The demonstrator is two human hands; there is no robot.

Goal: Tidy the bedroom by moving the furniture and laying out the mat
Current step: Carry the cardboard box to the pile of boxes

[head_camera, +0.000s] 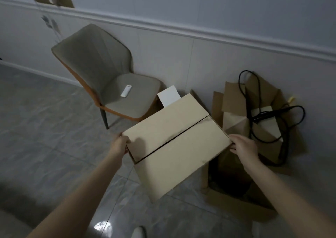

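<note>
A closed tan cardboard box with a seam across its top is held above the floor, tilted. My left hand grips its left corner, fingers curled under the edge. At its right corner my right hand grips the edge. A grey padded chair with orange trim stands against the wall behind the box, a small white remote lying on its seat. No mat is in view.
An open cardboard box sits on the floor below my right arm. Flattened cardboard leans on the wall at right, with a tangled black cable over it. A white card stands behind the held box. Grey tiled floor spreads to the left.
</note>
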